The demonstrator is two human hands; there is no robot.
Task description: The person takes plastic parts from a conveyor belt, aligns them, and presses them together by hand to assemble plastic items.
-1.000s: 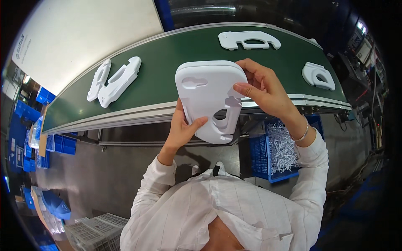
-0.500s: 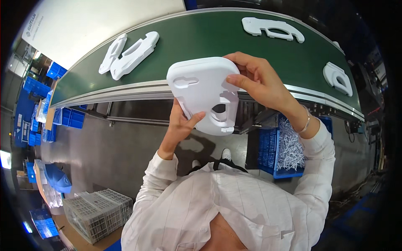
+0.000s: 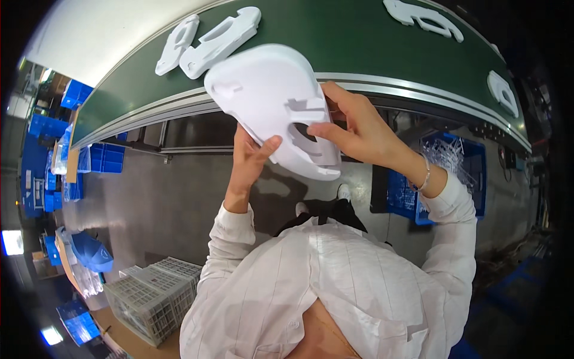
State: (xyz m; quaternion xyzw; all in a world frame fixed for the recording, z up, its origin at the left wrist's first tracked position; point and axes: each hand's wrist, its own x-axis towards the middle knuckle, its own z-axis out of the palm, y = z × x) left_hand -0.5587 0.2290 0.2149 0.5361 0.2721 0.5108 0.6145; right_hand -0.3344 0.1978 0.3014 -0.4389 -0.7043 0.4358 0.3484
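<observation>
Between my two hands I hold a white molded plastic part, tilted, just in front of the conveyor's near rail. It has a rounded broad end, a keyhole-shaped recess and an oval opening. My left hand grips its lower left edge, thumb on the face and fingers hidden behind. My right hand is closed on the right edge, with the thumb by the oval opening. On the green belt beyond lie similar white parts: a narrow one beside a larger one at left, a curved one and another at right.
The green conveyor with a metal rail spans the far side. Below it at right stands a blue crate of thin white pieces. A grey slatted crate sits at lower left, blue bins at far left.
The white part has tilted, its broad end swinging left. My right hand has slid down its right edge toward the oval opening. The whole view has shifted as well.
</observation>
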